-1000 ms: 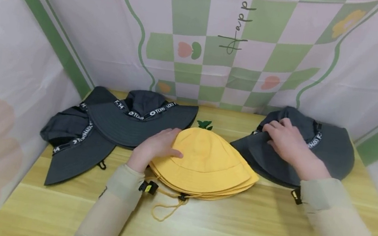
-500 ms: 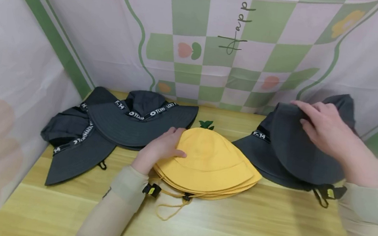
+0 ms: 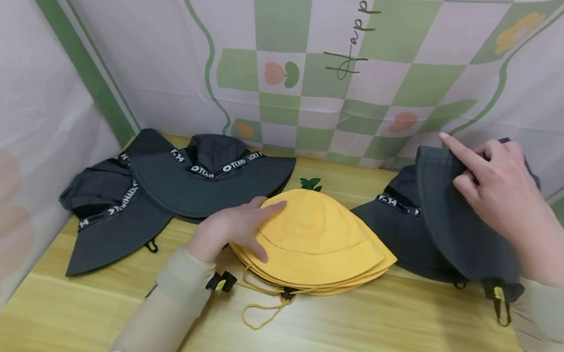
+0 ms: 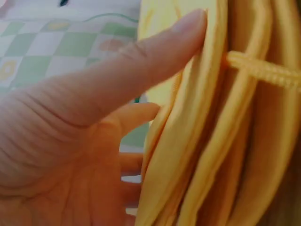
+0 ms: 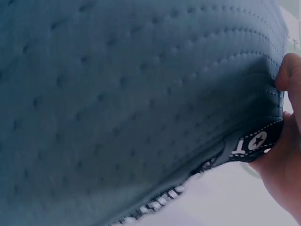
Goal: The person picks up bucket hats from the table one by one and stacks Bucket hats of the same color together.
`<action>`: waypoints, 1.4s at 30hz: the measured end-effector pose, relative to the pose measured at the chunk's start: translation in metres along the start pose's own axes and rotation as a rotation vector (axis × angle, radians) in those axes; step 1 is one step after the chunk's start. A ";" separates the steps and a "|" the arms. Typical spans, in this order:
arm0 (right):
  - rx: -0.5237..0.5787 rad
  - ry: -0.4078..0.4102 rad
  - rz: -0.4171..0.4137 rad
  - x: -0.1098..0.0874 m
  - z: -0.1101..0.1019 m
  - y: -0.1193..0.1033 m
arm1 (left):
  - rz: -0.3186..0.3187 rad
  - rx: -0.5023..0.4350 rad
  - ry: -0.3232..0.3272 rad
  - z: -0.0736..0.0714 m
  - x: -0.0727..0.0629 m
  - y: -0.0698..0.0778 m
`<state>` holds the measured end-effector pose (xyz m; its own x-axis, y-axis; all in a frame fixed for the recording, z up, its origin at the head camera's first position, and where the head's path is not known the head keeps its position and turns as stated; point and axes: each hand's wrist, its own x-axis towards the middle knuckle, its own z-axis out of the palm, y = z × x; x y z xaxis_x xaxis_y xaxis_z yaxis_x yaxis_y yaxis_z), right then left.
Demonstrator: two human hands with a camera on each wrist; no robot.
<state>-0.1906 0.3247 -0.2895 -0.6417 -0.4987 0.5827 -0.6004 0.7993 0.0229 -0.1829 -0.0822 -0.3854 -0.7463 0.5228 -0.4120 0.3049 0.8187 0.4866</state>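
Observation:
A dark grey bucket hat (image 3: 477, 237) is tilted up on the right, its brim facing the head camera. My right hand (image 3: 504, 193) grips its upper edge, index finger extended. In the right wrist view, the stitched brim (image 5: 117, 103) and lettered band (image 5: 256, 141) show beside my thumb. Another dark hat (image 3: 384, 228) lies partly hidden behind it. At the centre is a stack of yellow bucket hats (image 3: 321, 241) with a green leaf (image 3: 311, 184) on top. Spread fingers of my left hand (image 3: 226, 231) touch the stack's left side; its thumb (image 4: 155, 61) lies straight along the brims.
Two dark hats overlap on the left, one nearer the wall (image 3: 205, 190) and one in front (image 3: 107, 218). A yellow cord (image 3: 263, 322) trails from the stack onto the wooden table (image 3: 344, 351). Printed cloth (image 3: 323, 110) rises behind.
My right hand has lifted and tilted a dark hat from the right pair, moving rightward. My left hand's fingers have spread on the yellow stack, which has shifted slightly right.

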 end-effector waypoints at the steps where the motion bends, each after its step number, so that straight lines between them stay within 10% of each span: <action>1: -0.003 0.006 -0.011 0.001 -0.002 -0.002 | 0.001 0.010 -0.009 0.001 0.000 0.001; 22: -0.095 -0.226 -0.145 0.033 0.030 -0.092 | 0.179 0.021 0.207 0.030 0.032 0.022; 28: -0.112 -0.290 -0.176 0.044 0.045 -0.127 | 0.327 -0.340 0.376 0.004 0.025 0.012; 32: -0.150 -0.280 -0.201 0.049 0.054 -0.147 | 0.446 -0.659 0.279 -0.009 0.012 0.009; 35: -0.171 -0.265 -0.209 0.051 0.058 -0.157 | 0.497 -0.645 0.215 -0.012 0.006 0.011; 42: 0.073 -0.148 -0.125 0.044 0.060 -0.147 | 0.550 -0.668 0.329 -0.018 0.002 0.006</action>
<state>-0.1589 0.1652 -0.3156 -0.6195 -0.6409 0.4534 -0.7097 0.7040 0.0254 -0.1935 -0.0804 -0.3699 -0.7591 0.6200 0.1984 0.3376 0.1144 0.9343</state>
